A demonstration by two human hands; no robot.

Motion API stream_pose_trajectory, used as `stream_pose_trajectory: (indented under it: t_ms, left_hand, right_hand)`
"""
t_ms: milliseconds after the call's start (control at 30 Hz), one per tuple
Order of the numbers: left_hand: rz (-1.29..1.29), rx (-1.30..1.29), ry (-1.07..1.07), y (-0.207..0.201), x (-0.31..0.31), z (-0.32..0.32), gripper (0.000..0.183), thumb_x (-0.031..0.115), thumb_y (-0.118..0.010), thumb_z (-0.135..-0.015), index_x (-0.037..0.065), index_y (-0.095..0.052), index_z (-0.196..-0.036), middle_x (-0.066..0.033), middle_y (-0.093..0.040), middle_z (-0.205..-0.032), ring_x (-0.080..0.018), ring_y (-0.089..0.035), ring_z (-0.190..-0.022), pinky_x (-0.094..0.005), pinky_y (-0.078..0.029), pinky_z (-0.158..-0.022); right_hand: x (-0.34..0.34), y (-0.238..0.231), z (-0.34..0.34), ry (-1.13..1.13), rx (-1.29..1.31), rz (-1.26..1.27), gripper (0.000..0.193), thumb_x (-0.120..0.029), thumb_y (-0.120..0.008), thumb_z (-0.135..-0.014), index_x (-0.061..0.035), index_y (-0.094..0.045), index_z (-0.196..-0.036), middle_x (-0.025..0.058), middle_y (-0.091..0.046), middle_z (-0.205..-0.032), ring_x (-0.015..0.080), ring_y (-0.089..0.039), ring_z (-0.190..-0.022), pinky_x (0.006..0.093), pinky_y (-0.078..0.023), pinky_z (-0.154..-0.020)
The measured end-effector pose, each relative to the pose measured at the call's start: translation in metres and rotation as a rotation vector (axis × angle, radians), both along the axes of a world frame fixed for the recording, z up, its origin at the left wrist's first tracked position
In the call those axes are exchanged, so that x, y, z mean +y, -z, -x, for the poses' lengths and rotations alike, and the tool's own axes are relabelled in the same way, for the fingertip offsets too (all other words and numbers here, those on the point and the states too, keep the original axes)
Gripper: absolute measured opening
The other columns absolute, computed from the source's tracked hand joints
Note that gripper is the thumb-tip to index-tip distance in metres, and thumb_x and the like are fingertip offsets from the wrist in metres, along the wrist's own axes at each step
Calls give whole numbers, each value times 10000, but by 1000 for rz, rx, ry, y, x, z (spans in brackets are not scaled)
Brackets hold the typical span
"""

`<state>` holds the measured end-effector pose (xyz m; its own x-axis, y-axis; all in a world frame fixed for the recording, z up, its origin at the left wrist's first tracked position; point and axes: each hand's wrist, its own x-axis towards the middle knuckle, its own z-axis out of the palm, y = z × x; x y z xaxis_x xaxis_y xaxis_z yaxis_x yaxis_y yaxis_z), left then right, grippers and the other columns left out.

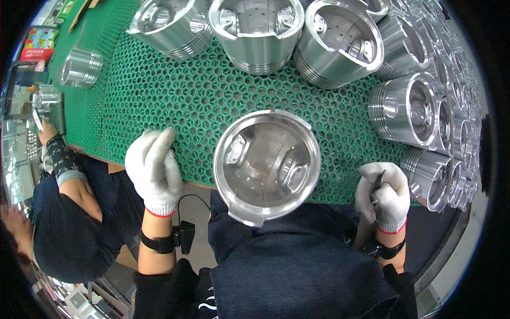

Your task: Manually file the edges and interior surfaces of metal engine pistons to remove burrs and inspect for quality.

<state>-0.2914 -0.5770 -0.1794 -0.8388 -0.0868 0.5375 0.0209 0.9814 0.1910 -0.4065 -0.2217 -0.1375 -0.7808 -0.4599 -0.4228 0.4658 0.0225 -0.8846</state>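
A shiny metal piston (265, 165) stands in front of me at the near edge of the bench, hollow side up, showing its inner walls and two pin bosses. My left hand (154, 173), in a white knit glove with a red cuff edge, is held to the left of this piston without touching it. Its fingers are loosely bent and nothing shows in them. To the right of the piston, my gloved right hand (385, 196) is closed on a thin dark strip (379, 179); most of it is hidden by the fingers. A greyish length hangs below that hand.
Several more pistons (255, 50) line the far side, and many are packed along the right (406, 111). One lies apart at the left (82, 68). Green honeycomb matting (196, 106) covers the bench. A co-worker (79, 223) in dark clothing is close on my left.
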Motion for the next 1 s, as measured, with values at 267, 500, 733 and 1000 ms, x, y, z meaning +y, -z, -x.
stream_pose_trajectory:
  t_ms: [267, 500, 733, 1000]
  left_hand:
    - [-287, -9, -44, -6, 7, 4, 394, -46, -633, -705, 44, -662, -1087, -143, -646, -1056, -327, -610, -974, -428, -466, -926]
    - [376, -362, 507, -98, 33, 74, 275, 171, -649, -647, 179, -645, -922, -108, -615, -1115, -319, -604, -1017, -429, -490, -889]
    - [486, -476, 486, -93, 59, 88, 211, 180, -632, -694, 180, -625, -905, -48, -607, -1106, -285, -574, -1052, -402, -465, -909]
    - [220, -418, 255, -89, 57, 13, 707, -6, -629, -678, 79, -463, -1360, -134, -600, -1124, -324, -598, -1000, -420, -472, -878]
  right_hand:
    - [8, 8, -2, 13, -4, 6, 446, -182, -616, -720, 101, -623, -1065, 171, -621, -613, 131, -503, -392, 233, -372, -361]
    - [4, 10, 2, 12, 1, 35, 446, -207, -631, -733, 91, -629, -1064, 152, -617, -620, 122, -498, -401, 229, -364, -363]
    - [6, 8, 7, -141, 35, 51, 398, -90, -514, -810, 60, -591, -1171, 133, -638, -690, 67, -474, -413, 185, -376, -387]
    - [0, 12, 3, -150, 134, 171, 369, -79, -444, -900, 15, -564, -1236, 97, -651, -774, 52, -501, -456, 169, -399, -404]
